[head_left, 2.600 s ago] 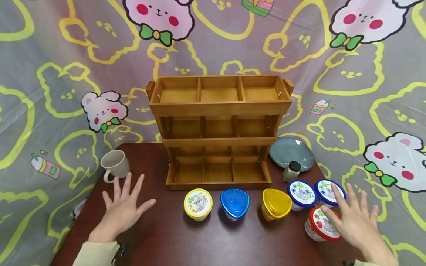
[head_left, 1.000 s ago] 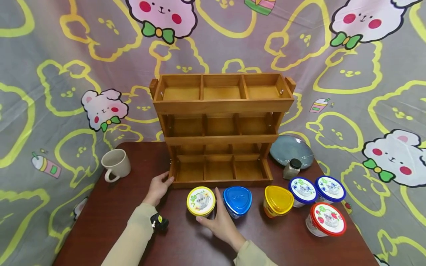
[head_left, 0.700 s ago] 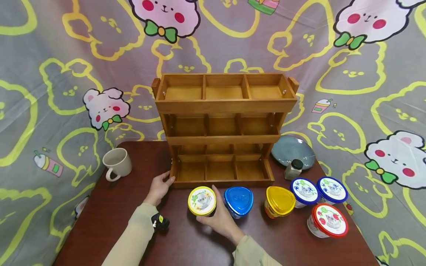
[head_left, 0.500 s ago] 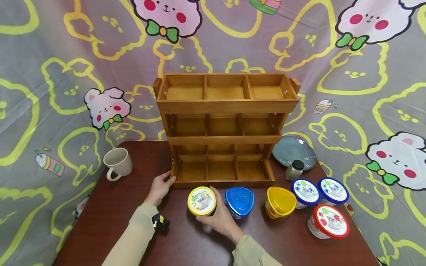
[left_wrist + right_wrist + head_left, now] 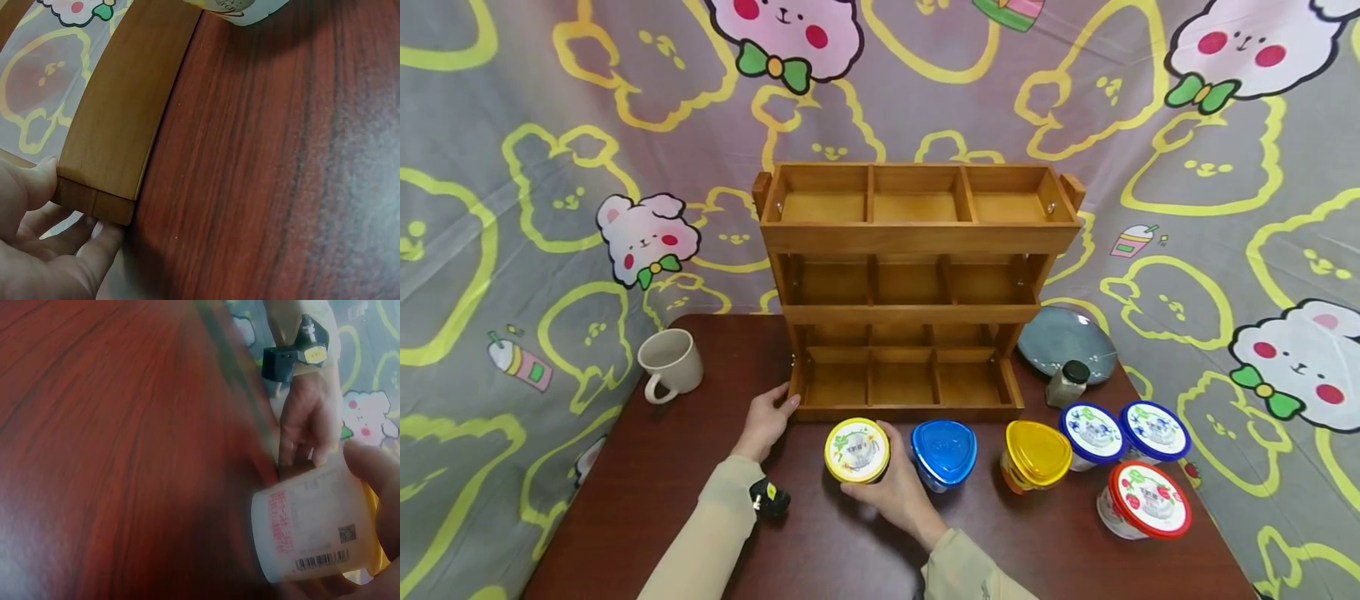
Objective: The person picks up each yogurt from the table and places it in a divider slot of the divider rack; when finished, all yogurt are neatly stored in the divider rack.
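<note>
A three-tier wooden rack (image 5: 910, 408) with divided compartments stands at the back middle of the table. Its front left bottom corner is pinched by my left hand (image 5: 767, 425); the left wrist view shows the thumb on one side of the corner (image 5: 94, 203) and fingers on the other. My right hand (image 5: 891, 492) grips a round white tub with a yellow lid (image 5: 857, 451) in front of the rack. Thumb and fingers lie on opposite sides of this tub (image 5: 312, 525), whose printed wall and barcode show in the right wrist view. Whether its base touches the table, I cannot tell.
Right of the tub stand a blue-lidded cup (image 5: 944, 452), a gold-lidded cup (image 5: 1037, 454), two blue-rimmed tubs (image 5: 1092, 433) and a red-lidded tub (image 5: 1150, 500). Behind them are a black-capped jar (image 5: 1067, 383) and a grey-blue plate (image 5: 1067, 342). A beige mug (image 5: 672, 362) stands left.
From hovering open at both sides, my left hand has come to the rack's corner and my right to the yellow-lidded tub, its fingers closing round it. The view has shifted slightly.
</note>
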`<control>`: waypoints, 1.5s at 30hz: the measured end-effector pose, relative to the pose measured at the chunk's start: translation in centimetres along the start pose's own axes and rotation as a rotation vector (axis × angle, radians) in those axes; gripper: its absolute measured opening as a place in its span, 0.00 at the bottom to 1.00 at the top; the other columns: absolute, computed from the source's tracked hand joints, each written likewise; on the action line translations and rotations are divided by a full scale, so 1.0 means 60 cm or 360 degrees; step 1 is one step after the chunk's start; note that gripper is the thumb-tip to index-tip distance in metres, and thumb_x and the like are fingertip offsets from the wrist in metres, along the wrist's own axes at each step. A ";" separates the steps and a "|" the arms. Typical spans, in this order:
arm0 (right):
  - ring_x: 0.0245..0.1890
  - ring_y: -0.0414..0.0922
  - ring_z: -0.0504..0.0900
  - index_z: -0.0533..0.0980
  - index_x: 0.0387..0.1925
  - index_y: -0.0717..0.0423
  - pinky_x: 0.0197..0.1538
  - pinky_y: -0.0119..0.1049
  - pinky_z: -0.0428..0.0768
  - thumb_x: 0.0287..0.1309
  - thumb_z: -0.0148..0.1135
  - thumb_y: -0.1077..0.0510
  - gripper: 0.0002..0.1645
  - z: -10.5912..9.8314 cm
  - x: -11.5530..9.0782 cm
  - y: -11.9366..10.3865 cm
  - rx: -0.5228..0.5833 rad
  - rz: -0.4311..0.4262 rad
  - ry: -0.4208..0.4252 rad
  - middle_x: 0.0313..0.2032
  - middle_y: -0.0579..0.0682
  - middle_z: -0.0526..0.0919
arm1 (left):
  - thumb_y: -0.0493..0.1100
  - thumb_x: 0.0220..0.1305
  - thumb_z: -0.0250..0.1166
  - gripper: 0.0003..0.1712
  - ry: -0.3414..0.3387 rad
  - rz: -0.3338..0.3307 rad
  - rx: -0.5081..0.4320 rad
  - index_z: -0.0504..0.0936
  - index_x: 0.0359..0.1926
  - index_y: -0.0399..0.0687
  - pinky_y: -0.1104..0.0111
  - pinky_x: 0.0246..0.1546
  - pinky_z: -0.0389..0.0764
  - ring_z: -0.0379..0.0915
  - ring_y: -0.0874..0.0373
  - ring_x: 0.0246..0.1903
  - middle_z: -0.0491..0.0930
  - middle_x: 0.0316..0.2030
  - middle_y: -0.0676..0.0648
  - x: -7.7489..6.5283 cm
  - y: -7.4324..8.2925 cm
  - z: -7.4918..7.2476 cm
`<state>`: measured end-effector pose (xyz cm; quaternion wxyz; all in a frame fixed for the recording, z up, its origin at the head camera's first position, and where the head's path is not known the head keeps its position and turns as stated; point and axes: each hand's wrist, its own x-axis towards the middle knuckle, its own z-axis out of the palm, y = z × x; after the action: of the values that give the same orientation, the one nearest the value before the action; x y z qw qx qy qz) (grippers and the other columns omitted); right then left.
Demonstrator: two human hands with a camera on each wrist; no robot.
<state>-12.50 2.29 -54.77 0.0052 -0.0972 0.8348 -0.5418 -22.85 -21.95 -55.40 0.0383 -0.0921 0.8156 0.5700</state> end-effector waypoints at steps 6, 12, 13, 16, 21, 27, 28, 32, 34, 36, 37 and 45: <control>0.52 0.41 0.70 0.52 0.66 0.48 0.58 0.42 0.67 0.28 0.77 0.38 0.64 0.004 0.001 -0.011 0.0016 0.0026 0.0054 0.54 0.46 0.69 | 0.45 0.66 0.56 0.29 -0.0007 -0.0012 0.0012 0.63 0.65 0.39 0.53 0.61 0.56 0.52 0.47 0.64 0.63 0.62 0.39 0.000 -0.001 -0.001; 0.53 0.42 0.69 0.52 0.65 0.48 0.58 0.44 0.67 0.30 0.76 0.37 0.63 0.000 0.016 -0.039 0.0017 -0.0003 0.0127 0.55 0.45 0.67 | 0.45 0.65 0.57 0.29 -0.0007 0.0006 0.0020 0.64 0.64 0.39 0.53 0.61 0.57 0.54 0.47 0.63 0.65 0.61 0.39 0.002 -0.002 -0.002; 0.53 0.42 0.69 0.52 0.65 0.47 0.58 0.44 0.67 0.30 0.75 0.36 0.63 -0.001 0.019 -0.045 0.0019 -0.0009 0.0137 0.56 0.45 0.67 | 0.46 0.65 0.57 0.29 -0.0008 0.0009 0.0022 0.64 0.64 0.39 0.53 0.61 0.57 0.55 0.47 0.63 0.65 0.61 0.39 0.002 -0.002 -0.002; 0.53 0.41 0.69 0.51 0.66 0.46 0.57 0.44 0.67 0.30 0.75 0.36 0.63 -0.005 0.032 -0.065 0.0049 -0.0021 0.0163 0.56 0.45 0.67 | 0.46 0.65 0.57 0.29 -0.0007 0.0014 0.0019 0.64 0.64 0.39 0.53 0.60 0.58 0.55 0.47 0.62 0.65 0.61 0.39 0.002 -0.002 -0.003; 0.51 0.42 0.71 0.50 0.66 0.44 0.55 0.45 0.70 0.32 0.75 0.37 0.62 -0.009 0.057 -0.098 0.0085 -0.0061 0.0219 0.55 0.46 0.69 | 0.45 0.65 0.57 0.29 -0.0001 0.0011 -0.0016 0.64 0.64 0.38 0.53 0.60 0.59 0.56 0.47 0.62 0.65 0.61 0.38 0.004 -0.003 -0.002; 0.51 0.43 0.72 0.49 0.66 0.43 0.54 0.45 0.71 0.31 0.75 0.36 0.63 -0.013 0.093 -0.127 0.0121 -0.0072 0.0264 0.54 0.47 0.70 | 0.45 0.65 0.58 0.29 -0.0002 -0.0016 -0.0039 0.65 0.64 0.38 0.53 0.59 0.61 0.58 0.47 0.61 0.66 0.60 0.38 0.004 -0.003 -0.002; 0.51 0.43 0.72 0.48 0.66 0.42 0.53 0.44 0.71 0.31 0.75 0.36 0.64 -0.013 0.099 -0.129 0.0130 -0.0065 0.0268 0.54 0.47 0.69 | 0.45 0.65 0.58 0.29 -0.0001 -0.0018 -0.0038 0.65 0.63 0.39 0.53 0.59 0.62 0.59 0.47 0.60 0.66 0.60 0.38 0.004 -0.002 -0.002; 0.50 0.42 0.71 0.49 0.66 0.42 0.54 0.43 0.70 0.29 0.75 0.36 0.64 -0.006 0.123 -0.131 0.0163 -0.0021 0.0310 0.53 0.46 0.69 | 0.45 0.65 0.58 0.28 -0.0002 -0.0009 -0.0035 0.66 0.63 0.39 0.54 0.58 0.63 0.62 0.48 0.58 0.67 0.59 0.39 0.002 0.001 -0.003; 0.50 0.41 0.71 0.49 0.66 0.43 0.54 0.41 0.69 0.29 0.76 0.36 0.64 0.002 0.133 -0.130 0.0169 -0.0007 0.0330 0.52 0.46 0.70 | 0.44 0.65 0.58 0.28 -0.0007 -0.0008 -0.0032 0.66 0.63 0.39 0.54 0.57 0.64 0.64 0.48 0.57 0.68 0.59 0.39 0.001 0.002 -0.004; 0.50 0.40 0.71 0.50 0.66 0.44 0.55 0.40 0.69 0.29 0.76 0.37 0.64 0.011 0.142 -0.128 0.0169 -0.0006 0.0347 0.52 0.45 0.70 | 0.44 0.65 0.57 0.28 -0.0005 -0.0008 -0.0033 0.66 0.63 0.39 0.54 0.57 0.65 0.65 0.48 0.56 0.69 0.58 0.39 0.000 0.003 -0.005; 0.50 0.40 0.71 0.50 0.66 0.44 0.55 0.40 0.69 0.29 0.76 0.37 0.64 0.016 0.146 -0.126 0.0165 -0.0005 0.0351 0.52 0.45 0.70 | 0.44 0.65 0.57 0.28 -0.0005 -0.0008 -0.0034 0.66 0.63 0.39 0.54 0.56 0.65 0.65 0.48 0.56 0.69 0.58 0.39 -0.001 0.003 -0.005; 0.52 0.43 0.70 0.51 0.66 0.48 0.55 0.41 0.68 0.31 0.77 0.41 0.63 0.043 0.176 -0.115 0.0144 0.0012 0.0382 0.53 0.48 0.69 | 0.43 0.65 0.58 0.27 0.0001 0.0017 -0.0050 0.66 0.63 0.39 0.56 0.55 0.67 0.67 0.49 0.54 0.70 0.57 0.39 -0.003 0.001 -0.005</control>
<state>-21.48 -4.51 -48.54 -0.0882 -0.0282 0.8044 -0.5868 -22.66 -22.15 -55.20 0.0335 -0.0884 0.8070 0.5829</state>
